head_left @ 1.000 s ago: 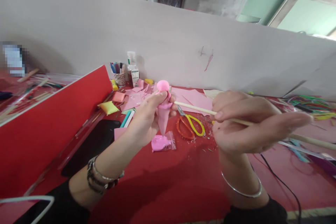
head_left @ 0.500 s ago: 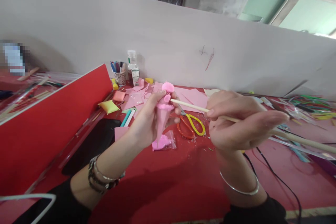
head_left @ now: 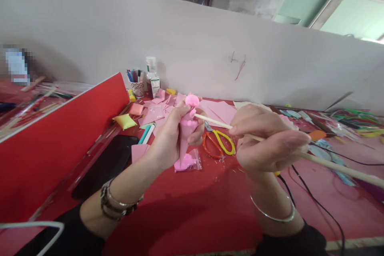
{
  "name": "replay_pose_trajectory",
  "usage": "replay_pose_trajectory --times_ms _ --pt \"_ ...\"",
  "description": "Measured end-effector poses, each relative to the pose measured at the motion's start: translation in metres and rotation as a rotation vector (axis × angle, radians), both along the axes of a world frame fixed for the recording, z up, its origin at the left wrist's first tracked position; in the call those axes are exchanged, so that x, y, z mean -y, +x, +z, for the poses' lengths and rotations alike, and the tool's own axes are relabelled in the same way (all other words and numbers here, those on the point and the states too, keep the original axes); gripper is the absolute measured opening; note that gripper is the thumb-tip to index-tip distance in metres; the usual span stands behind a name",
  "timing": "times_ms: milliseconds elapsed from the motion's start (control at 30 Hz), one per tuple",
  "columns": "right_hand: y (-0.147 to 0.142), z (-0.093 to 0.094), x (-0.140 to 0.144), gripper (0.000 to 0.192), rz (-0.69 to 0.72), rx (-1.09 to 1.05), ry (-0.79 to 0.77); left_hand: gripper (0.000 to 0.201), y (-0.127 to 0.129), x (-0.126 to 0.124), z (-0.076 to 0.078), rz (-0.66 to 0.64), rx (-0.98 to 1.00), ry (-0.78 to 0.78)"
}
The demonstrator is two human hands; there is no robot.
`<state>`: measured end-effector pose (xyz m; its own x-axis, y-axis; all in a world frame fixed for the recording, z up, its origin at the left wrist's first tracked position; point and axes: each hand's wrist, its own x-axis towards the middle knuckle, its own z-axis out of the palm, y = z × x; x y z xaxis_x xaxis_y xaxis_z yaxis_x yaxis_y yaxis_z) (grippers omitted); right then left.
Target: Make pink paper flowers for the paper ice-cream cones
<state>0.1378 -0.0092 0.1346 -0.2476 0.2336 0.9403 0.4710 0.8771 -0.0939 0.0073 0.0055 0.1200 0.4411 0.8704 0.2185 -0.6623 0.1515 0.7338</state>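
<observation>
Head view: the left hand (head_left: 169, 138) is closed around a pink paper cone (head_left: 185, 138), fingers wrapped about its body and thumb pressed against its near side, so the cone stands point-down and roughly upright; a lump of pink clay (head_left: 192, 100) sits at the cone's open top, just above the fingertips. The right hand (head_left: 267, 142) pinches a long wooden stick (head_left: 333, 165) between thumb and forefinger, the other fingers curled loosely under it; the stick runs from far out to the right of that hand, through the pinch, and its tip meets the clay at the cone's mouth, just left of the right hand and touching or all but touching the left fingers.

As I judge it, the step in hand is working the clay at the cone's rim with the stick tip; any further push calls for a steady left grip that does not crush the paper, and a short, light movement of the tip, since the long free end gives the stick a lot of leverage.

Below the left hand a small plastic bag of pink clay (head_left: 187, 163) lies on the red table (head_left: 195, 216); between and beyond the two hands lie scissors (head_left: 218, 143) with orange and yellow handles; past the left hand are pink paper scraps (head_left: 220, 110), a pen cup (head_left: 137, 86) and a bottle (head_left: 152, 76); a black cable (head_left: 316, 205) trails under the right wrist.
</observation>
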Motion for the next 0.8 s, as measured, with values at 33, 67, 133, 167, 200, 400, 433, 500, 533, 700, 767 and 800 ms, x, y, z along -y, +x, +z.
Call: replay_pose_trajectory --times_ms 33,67,133,167,200,400,433,500,533,700,767,800 --pt "-0.001 -0.002 0.0 0.05 0.013 -0.073 0.035 0.019 0.0 0.0 0.0 0.0 -0.011 0.007" --pt "-0.002 -0.004 -0.001 0.047 0.021 -0.133 0.063 0.019 0.0 0.0 0.0 -0.007 -0.021 0.012" --pt "-0.004 -0.007 -0.002 0.044 0.03 -0.193 0.085 0.021 0.001 0.0 0.0 -0.024 -0.032 0.025" --pt "-0.005 -0.008 -0.002 0.044 0.034 -0.199 0.086 0.022 0.001 0.0 0.0 -0.031 -0.032 0.033" --pt "-0.006 -0.008 -0.002 0.044 0.039 -0.201 0.086 0.022 0.001 0.0 -0.001 -0.036 -0.028 0.038" --pt "-0.007 -0.007 -0.002 0.043 0.059 -0.206 0.089 0.018 0.001 -0.001 -0.001 -0.026 -0.003 0.04" --pt "-0.007 -0.006 -0.002 0.044 0.049 -0.216 0.078 0.019 0.001 -0.001 -0.001 -0.033 -0.002 0.053" --pt "-0.008 -0.005 -0.003 0.047 0.044 -0.267 0.053 0.023 0.001 -0.001 0.0 -0.054 -0.003 0.103" --pt "-0.008 -0.003 -0.003 0.048 0.059 -0.313 0.045 0.026 0.001 -0.002 0.0 -0.059 -0.004 0.133" --pt "-0.008 0.005 -0.008 0.048 0.235 -0.524 0.0 0.027 0.003 -0.006 -0.007 0.057 -0.012 0.204" --pt "-0.007 0.006 -0.006 0.048 0.238 -0.569 0.037 0.024 0.004 -0.007 -0.012 0.123 -0.047 0.266" --pt "-0.006 0.005 -0.004 0.047 0.206 -0.558 0.077 0.024 0.004 -0.007 -0.014 0.147 -0.071 0.304"
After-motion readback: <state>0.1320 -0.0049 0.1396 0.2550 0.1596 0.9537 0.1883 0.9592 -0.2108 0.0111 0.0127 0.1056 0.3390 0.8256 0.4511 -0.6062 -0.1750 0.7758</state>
